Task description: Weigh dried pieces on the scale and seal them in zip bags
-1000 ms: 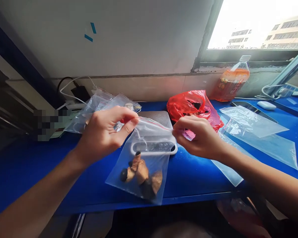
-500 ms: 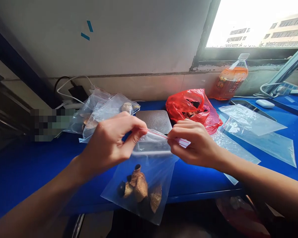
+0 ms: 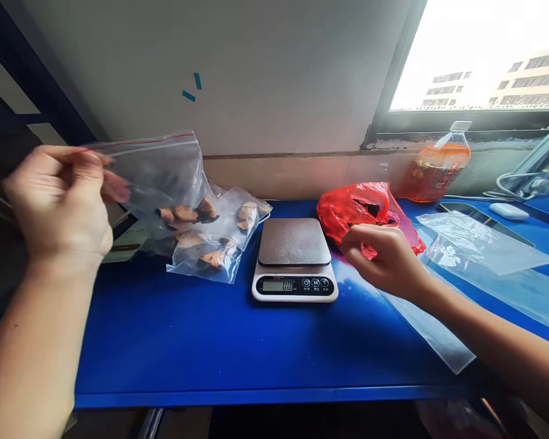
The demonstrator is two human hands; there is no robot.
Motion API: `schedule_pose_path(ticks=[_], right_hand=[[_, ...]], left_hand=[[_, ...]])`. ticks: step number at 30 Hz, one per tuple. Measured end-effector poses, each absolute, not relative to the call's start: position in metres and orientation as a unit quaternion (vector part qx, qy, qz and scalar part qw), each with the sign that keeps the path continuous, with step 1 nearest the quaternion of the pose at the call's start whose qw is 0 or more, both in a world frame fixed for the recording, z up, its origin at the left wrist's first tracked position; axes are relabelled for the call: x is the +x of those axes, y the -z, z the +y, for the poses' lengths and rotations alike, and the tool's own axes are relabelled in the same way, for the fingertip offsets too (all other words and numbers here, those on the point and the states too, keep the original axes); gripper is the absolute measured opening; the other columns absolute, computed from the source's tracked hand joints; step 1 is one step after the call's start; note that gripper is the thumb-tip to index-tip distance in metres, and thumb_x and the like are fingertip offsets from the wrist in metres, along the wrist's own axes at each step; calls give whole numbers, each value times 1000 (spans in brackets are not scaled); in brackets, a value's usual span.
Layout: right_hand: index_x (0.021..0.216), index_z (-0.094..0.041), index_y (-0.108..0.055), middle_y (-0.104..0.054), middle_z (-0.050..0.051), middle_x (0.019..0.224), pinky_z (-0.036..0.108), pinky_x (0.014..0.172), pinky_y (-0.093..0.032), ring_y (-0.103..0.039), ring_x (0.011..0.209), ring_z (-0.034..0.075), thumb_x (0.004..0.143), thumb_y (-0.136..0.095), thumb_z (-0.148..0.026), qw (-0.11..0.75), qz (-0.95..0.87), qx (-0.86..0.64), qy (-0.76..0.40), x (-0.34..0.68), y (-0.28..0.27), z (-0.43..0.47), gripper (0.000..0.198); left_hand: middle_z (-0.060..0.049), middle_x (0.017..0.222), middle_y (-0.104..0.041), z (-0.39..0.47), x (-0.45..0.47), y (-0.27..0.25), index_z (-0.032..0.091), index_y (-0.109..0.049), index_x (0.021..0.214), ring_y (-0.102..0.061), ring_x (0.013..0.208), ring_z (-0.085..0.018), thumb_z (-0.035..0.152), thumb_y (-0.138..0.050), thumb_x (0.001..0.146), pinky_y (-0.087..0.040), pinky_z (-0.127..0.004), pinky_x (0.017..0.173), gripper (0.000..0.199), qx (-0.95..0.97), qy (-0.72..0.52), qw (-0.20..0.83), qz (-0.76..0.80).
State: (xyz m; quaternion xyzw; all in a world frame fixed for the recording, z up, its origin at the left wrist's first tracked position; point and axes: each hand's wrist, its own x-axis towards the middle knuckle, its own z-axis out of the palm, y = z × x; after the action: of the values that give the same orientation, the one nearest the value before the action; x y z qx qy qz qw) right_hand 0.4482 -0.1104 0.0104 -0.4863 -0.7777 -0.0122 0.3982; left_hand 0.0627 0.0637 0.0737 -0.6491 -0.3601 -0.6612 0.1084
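Observation:
My left hand (image 3: pixel 73 201) pinches the top corner of a clear zip bag (image 3: pixel 160 171) with a red seal line. Brown dried chunks (image 3: pixel 185 213) lie in the bottom of this bag, which hangs over other filled zip bags (image 3: pixel 238 244) at the left back of the table. My right hand (image 3: pixel 379 259) hovers with curled fingers in front of a red plastic bag (image 3: pixel 352 210); nothing shows in its grasp. Between the hands stands a digital kitchen scale (image 3: pixel 295 244) with a bare metal plate, its display reading 0.0.
Flat clear zip bags (image 3: pixel 489 244) lie on the right of the blue table (image 3: pixel 201 341). Behind them are a phone (image 3: pixel 489 222), a white earbud case (image 3: pixel 509 211) and a bottle of orange-red drink (image 3: pixel 441 161). A wall and window close off the back.
My left hand has carried the filled zip bag from the front centre up to the left. My right hand has let go of its edge and moved right. The scale is now uncovered.

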Motion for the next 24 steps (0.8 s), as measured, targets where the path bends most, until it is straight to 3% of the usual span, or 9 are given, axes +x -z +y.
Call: schedule_pose_path(ticks=[2, 4, 8, 11, 13, 17, 19, 22, 24], right_hand=[[69, -20, -57, -59, -1, 60, 24, 54, -38, -51, 53, 11, 77, -51, -10, 384, -796, -465, 44, 443, -11, -114, 14], [71, -20, -59, -62, 0, 61, 25, 55, -40, -52, 55, 12, 80, -52, -11, 375, -807, -450, 66, 438, -10, -119, 14], [77, -20, -61, -64, 0, 64, 26, 57, -42, -56, 58, 14, 85, -53, -14, 353, -821, -443, 65, 434, -8, -123, 13], [80, -20, -63, -68, 1, 69, 27, 60, -44, -61, 61, 15, 86, -54, -13, 340, -824, -451, 49, 438, -8, -119, 13], [81, -20, -64, -70, 3, 72, 28, 61, -44, -62, 64, 16, 88, -52, -15, 326, -825, -459, 54, 446, -8, -114, 14], [81, -20, -66, -69, 3, 70, 28, 58, -40, -59, 59, 16, 87, -53, -25, 325, -766, -548, 88, 479, -12, -97, 15], [81, -21, -67, -67, 3, 66, 29, 55, -38, -56, 54, 16, 87, -52, -31, 323, -705, -624, 100, 500, -12, -88, 19], [83, -20, -67, -71, 6, 74, 30, 58, -40, -60, 61, 19, 84, -47, -30, 291, -643, -703, 88, 526, -7, -75, 22], [87, -19, -67, -72, 10, 81, 31, 60, -41, -63, 68, 22, 83, -48, -30, 236, -615, -747, 85, 538, -1, -68, 22]], left_hand=[[13, 63, -47, 68, 64, -69, 19, -51, 87, -42, 44, -1, 74, -59, 82, -33, -16, 34, 56, -570, 716, 102, -389], [13, 62, -45, 62, 68, -67, 20, -50, 92, -40, 44, 0, 74, -58, 83, -29, -15, 34, 55, -540, 728, 75, -417], [13, 73, -48, 54, 73, -72, 21, -45, 102, -43, 52, 1, 66, -52, 92, -30, -18, 45, 47, -574, 645, -33, -504], [14, 62, -42, 73, 80, -76, 17, -45, 97, -40, 50, 2, 61, -52, 93, -28, -20, 52, 45, -602, 575, -50, -552], [14, 64, -46, 92, 87, -77, 14, -49, 97, -45, 57, 2, 59, -51, 94, -28, -22, 58, 45, -636, 514, -48, -573], [2, 75, -60, 115, 98, -75, 13, -59, 96, -58, 90, -15, 59, -53, 92, -32, -30, 70, 47, -684, 363, 40, -631], [-9, 93, -67, 111, 101, -76, 12, -59, 110, -57, 104, -27, 57, -55, 91, -37, -38, 79, 49, -691, 317, 75, -645], [-19, 125, -60, 88, 106, -81, 8, -38, 141, -50, 121, -35, 55, -45, 95, -36, -51, 96, 67, -696, 290, 116, -647], [-17, 137, -53, 69, 113, -81, 12, -35, 145, -43, 130, -36, 57, -40, 96, -34, -51, 104, 66, -710, 280, 143, -630]])
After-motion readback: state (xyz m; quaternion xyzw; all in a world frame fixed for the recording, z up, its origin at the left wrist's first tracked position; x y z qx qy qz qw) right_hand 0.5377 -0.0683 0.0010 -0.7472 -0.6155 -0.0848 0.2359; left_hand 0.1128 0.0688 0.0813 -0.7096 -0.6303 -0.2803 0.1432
